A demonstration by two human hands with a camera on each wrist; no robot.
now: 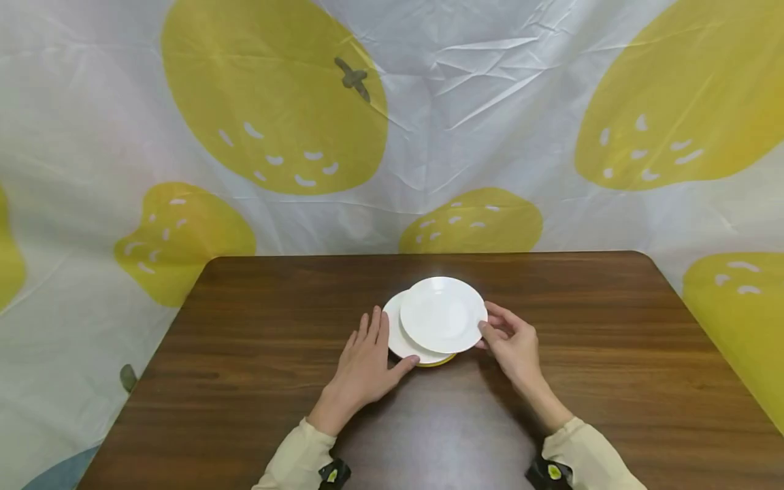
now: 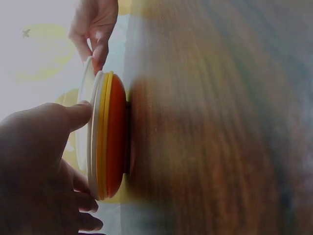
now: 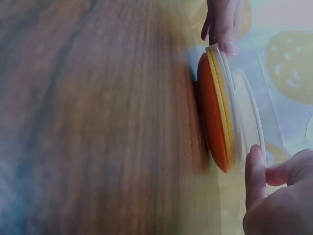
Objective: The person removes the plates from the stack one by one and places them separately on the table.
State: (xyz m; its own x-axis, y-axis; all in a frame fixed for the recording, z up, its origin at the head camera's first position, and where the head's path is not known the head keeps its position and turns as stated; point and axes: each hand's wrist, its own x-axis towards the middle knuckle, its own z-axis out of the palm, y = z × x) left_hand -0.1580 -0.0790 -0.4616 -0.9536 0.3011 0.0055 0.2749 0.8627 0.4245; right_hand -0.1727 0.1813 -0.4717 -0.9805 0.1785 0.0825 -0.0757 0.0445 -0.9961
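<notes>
Leftmost among the things on the wooden table (image 1: 257,381), a pale sleeve (image 1: 294,452) with a dark device (image 1: 333,473) at its cuff leads up to the left hand (image 1: 366,371). Its grasp is wide: the fingers stretch out straight along the left side of a stack of plates, and the thumb reaches over the near edge of the lower white plate (image 1: 397,337), pinching nothing. The stack stands near the middle of the table, toward its far side. Beneath the lower white plate comes a yellow layer (image 1: 438,363), and the wrist views show an orange dish (image 2: 116,142) at the bottom. Next, the upper white plate (image 1: 444,315) sits over the stack, offset to the right and away from the person; it is tilted, its right side raised, with a gap opening toward the right hand (image 1: 513,347). That hand pinches the upper plate's right rim narrowly, thumb on top and fingers beneath. Farther right follow a second dark device (image 1: 549,472) and the other pale sleeve (image 1: 591,454). Behind everything, a white cloth (image 1: 422,146) printed with yellow fruit spans from left to right.
</notes>
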